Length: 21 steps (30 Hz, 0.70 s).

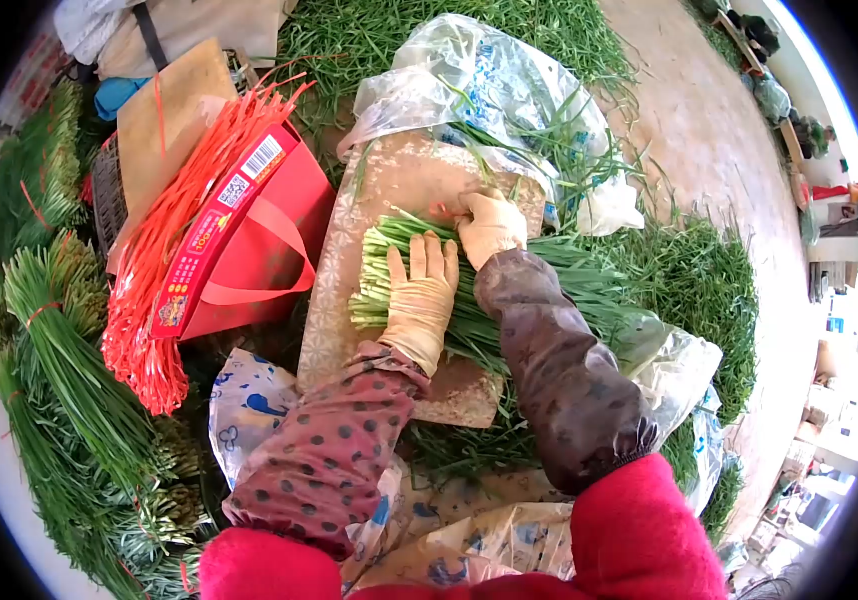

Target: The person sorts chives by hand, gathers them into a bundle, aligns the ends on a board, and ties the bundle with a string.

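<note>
A bunch of green stalks (379, 265) with pale cut ends lies across a worn patterned board (334, 300), its leaves reaching to the right. My left hand (421, 300), in a cream glove, rests flat on the bunch near the pale ends, its fingers stretched out. At the far side of the bunch is my right hand (491, 222), also gloved, with its fingers curled in. A bit of red shows by its fingertips, too small to make out. What the right fingers hold is hidden.
Left of the board stands a red bag (259, 240) with red plastic strips (189, 200) on it. Tied green bundles (79, 350) pile up at the far left. Clear plastic (489, 80) lies behind the board, and loose leaves (699, 280) cover the ground to the right.
</note>
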Tool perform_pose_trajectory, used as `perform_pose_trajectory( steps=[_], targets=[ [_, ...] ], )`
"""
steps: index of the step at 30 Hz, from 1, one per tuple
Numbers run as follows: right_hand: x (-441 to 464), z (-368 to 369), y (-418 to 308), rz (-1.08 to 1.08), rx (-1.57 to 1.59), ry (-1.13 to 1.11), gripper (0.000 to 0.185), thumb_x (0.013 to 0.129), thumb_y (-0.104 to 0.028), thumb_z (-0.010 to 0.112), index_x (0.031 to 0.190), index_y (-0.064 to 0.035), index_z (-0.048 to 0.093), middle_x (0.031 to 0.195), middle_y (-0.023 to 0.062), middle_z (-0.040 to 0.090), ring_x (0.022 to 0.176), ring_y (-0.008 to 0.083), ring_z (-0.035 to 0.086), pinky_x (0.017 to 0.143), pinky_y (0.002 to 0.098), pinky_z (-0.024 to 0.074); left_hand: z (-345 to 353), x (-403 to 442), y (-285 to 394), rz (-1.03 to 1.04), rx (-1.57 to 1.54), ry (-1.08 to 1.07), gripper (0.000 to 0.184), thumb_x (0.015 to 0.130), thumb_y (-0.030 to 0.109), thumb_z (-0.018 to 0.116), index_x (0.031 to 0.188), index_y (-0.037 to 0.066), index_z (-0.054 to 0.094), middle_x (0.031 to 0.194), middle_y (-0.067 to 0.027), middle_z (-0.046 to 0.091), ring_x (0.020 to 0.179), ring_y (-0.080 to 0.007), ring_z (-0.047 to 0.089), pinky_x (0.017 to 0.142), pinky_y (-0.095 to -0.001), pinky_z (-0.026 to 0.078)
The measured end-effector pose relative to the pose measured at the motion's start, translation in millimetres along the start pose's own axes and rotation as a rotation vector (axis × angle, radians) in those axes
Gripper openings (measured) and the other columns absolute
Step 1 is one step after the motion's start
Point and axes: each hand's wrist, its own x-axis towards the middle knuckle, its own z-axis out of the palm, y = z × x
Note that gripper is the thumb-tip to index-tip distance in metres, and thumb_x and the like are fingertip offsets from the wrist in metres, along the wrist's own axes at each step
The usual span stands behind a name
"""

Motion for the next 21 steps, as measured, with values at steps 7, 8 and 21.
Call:
perform_pose_trajectory(
  steps=[7,8,21],
  targets=[
    [-1.5,-6.2,-4.7,0.257,0.563,-0.131,0.038,0.089,-0.018,0.062,0.124,-0.0050,0.058,0.106,0.0110,0.070,0.095,0.0241,0.066,0.084,0.0319,0.0497,6.3,-3.5,2.7,-0.017,-0.011,0.027,0.054,0.088,0.015,0.050,0.140,0.010,0.039,0.140,-0.0149,0.041,0.132,-0.0315,0.036,0.106,-0.0582,0.028],
    [-3.9,-10.1,-6.3,0.236,0.801,-0.073,0.036,0.090,-0.026,0.062,0.118,-0.0038,0.061,0.091,0.0155,0.069,0.087,0.0232,0.066,0.081,0.0320,0.0494,4.8,-2.9,2.5,-0.016,-0.011,0.029,0.054,0.088,0.015,0.050,0.140,0.010,0.039,0.140,-0.0149,0.041,0.132,-0.0315,0.036,0.106,-0.0582,0.028],
    [-61.0,-11.6,-30.8,-0.088,0.141,0.257,0.010,0.082,-0.011,0.058,0.090,-0.0096,0.062,0.079,0.0115,0.062,0.082,0.0345,0.059,0.076,0.0442,0.0450,2.9,-11.3,-10.7,0.078,-0.109,-0.025,0.062,0.086,0.018,0.052,0.143,0.005,0.033,0.146,-0.0143,0.034,0.138,-0.0339,0.028,0.110,-0.0586,0.023]
  ],
)
